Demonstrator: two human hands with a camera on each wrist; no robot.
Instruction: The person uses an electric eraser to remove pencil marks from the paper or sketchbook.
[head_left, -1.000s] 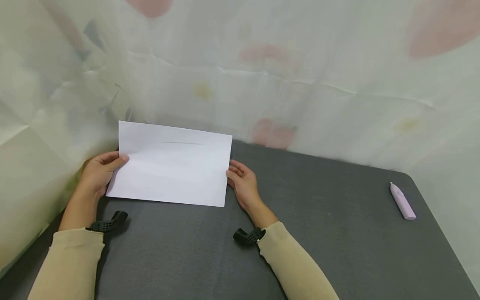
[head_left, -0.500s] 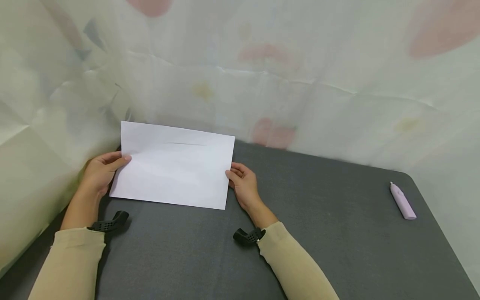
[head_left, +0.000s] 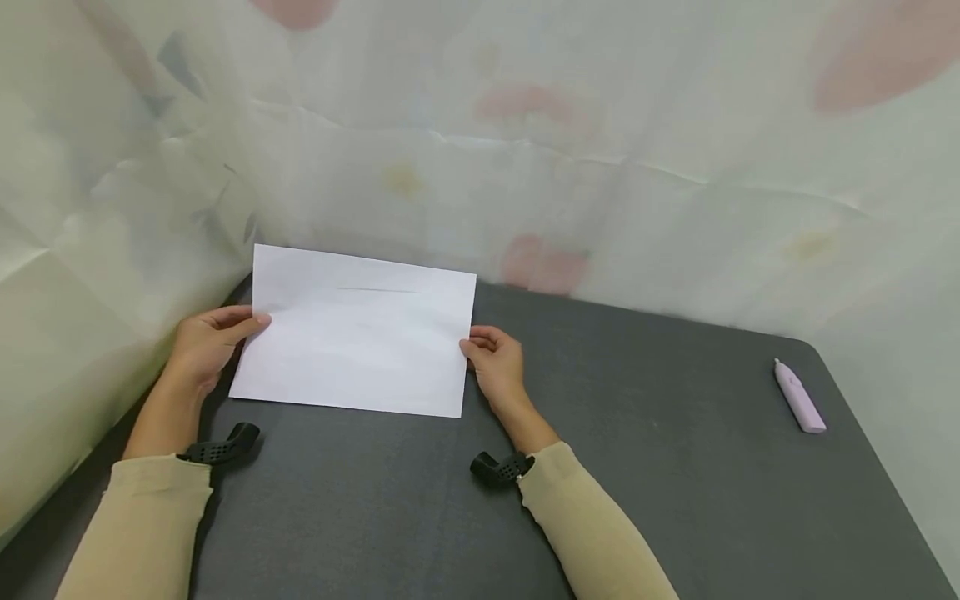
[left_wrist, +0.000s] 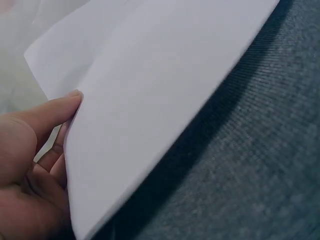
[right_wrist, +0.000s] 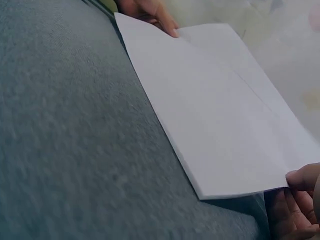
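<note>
Meanwhile, the folded paper, pinched at its ends by the left hand and right hand, has been shifted slightly rightward above the desk, apparently being squared up.

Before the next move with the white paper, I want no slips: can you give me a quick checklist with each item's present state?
1. Left hand pinches the left edge of the white sheet of paper: ok.
2. Right hand pinches its right edge: ok.
3. Near edge raised off the dark grey table top, shadow beneath: ok.
4. Sheet free of tears: cannot tell; a faint crease line shows.
5. Pale pink pen-shaped object lies far off to the right: ok.
</note>
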